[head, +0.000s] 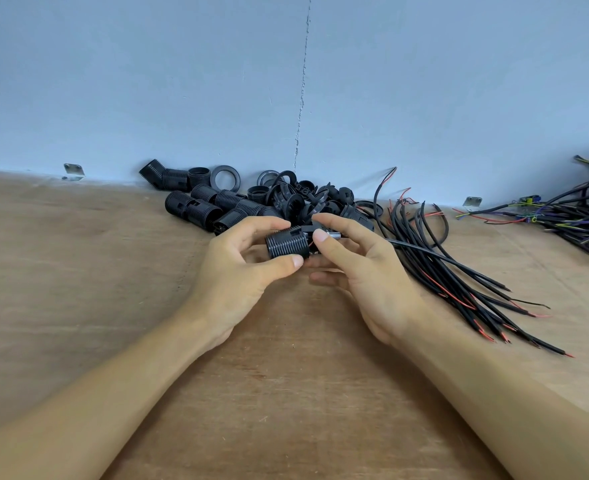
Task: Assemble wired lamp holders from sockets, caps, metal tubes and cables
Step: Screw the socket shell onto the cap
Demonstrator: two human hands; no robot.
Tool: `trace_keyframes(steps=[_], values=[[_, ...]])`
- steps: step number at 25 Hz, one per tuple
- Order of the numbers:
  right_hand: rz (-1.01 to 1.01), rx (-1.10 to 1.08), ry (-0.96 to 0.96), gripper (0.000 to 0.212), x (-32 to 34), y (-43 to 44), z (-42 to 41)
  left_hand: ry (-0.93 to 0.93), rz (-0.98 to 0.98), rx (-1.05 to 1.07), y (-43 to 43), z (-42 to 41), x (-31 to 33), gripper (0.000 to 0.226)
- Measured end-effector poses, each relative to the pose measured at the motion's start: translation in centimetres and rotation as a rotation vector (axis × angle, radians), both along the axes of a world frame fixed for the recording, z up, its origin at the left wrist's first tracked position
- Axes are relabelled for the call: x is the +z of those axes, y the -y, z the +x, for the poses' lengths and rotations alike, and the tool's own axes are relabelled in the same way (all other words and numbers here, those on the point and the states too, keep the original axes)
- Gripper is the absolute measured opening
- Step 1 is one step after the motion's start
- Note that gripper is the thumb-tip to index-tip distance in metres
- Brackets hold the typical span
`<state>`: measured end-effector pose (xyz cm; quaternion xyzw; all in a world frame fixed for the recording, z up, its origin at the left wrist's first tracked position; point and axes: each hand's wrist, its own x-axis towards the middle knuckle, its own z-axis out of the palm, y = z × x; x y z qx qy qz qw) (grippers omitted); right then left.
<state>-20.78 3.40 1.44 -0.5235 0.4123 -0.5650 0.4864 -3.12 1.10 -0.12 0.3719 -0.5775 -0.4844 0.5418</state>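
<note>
socket (287, 244): threaded, black, centre of table (78, 271) | left hand (241, 268) grips its barrel | right hand (359, 268) pinches metal tube (333, 234) at its right end | cables (459, 271) right

Soft, even light. Faint shadow under my left grip (241, 268) on the worktop (78, 271). Sharp there; far edges bow.

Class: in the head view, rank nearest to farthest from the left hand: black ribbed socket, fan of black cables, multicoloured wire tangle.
1. Black ribbed socket, gripped in the left hand.
2. Fan of black cables, on the right.
3. Multicoloured wire tangle, far right by the wall.
</note>
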Motion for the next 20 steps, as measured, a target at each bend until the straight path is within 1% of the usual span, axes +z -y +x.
trace_keyframes(steps=[6, 8, 10, 13, 16, 20], values=[[-0.014, -0.053, 0.020, 0.022, 0.10, -0.07, 0.28, 0.062, -0.031, 0.045, -0.14, -0.13, -0.20, 0.042], [-0.015, -0.064, 0.029, 0.022, 0.14, -0.09, 0.37, 0.051, -0.025, 0.051, -0.10, -0.15, -0.20, 0.042], [0.009, -0.040, 0.056, 0.022, 0.27, -0.09, 0.33, -0.034, 0.031, 0.014, -0.05, -0.15, -0.11, 0.041], [0.025, -0.010, 0.036, 0.022, 0.43, -0.08, 0.13, -0.189, 0.193, -0.088, -0.01, 0.01, 0.35, 0.037], [0.015, 0.004, 0.005, 0.022, 0.45, -0.06, 0.05, -0.214, 0.270, -0.127, 0.15, 0.14, 0.61, 0.036], [0.011, -0.046, -0.027, 0.018, 0.32, -0.01, 0.13, -0.198, 0.301, -0.124, 0.20, 0.30, 0.72, 0.046]])
